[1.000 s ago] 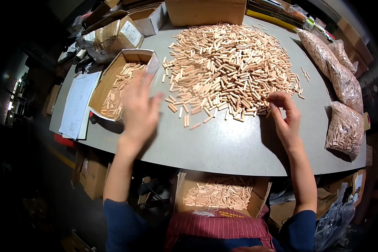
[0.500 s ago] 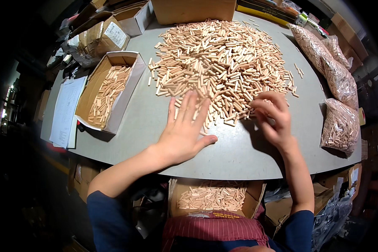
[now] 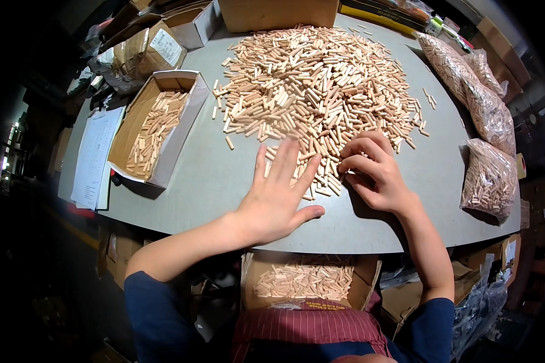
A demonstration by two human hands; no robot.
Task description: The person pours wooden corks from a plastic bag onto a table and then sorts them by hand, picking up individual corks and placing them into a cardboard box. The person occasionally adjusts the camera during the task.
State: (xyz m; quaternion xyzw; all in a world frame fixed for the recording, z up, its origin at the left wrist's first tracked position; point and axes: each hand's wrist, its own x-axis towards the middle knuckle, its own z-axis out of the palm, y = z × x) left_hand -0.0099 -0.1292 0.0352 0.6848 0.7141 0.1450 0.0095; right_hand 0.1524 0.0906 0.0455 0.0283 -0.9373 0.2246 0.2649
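Observation:
A large heap of short wooden dowel pins [image 3: 321,85] is spread over the grey table [image 3: 369,233]. My left hand [image 3: 275,193] lies palm down at the heap's near edge, fingers spread, with their tips among the pins. To its right, my right hand [image 3: 374,172] rests against the same edge with its fingers loosely curved and the thumb apart from them. I see nothing held in it, though its fingertips partly hide the pins beneath. A few pins lie between the two hands.
An open cardboard box [image 3: 194,118] of dowels and some papers [image 3: 97,160] are at the left. Below the table's front edge, another box [image 3: 369,278] holds dowels. Filled clear plastic bags [image 3: 490,181] line the right side. A cardboard box [image 3: 278,15] stands behind the heap.
My left hand has slid slightly right and nearer to me. My right hand has moved left toward it, its fingers now on the pins. Pins at the near edge have shifted closer to me.

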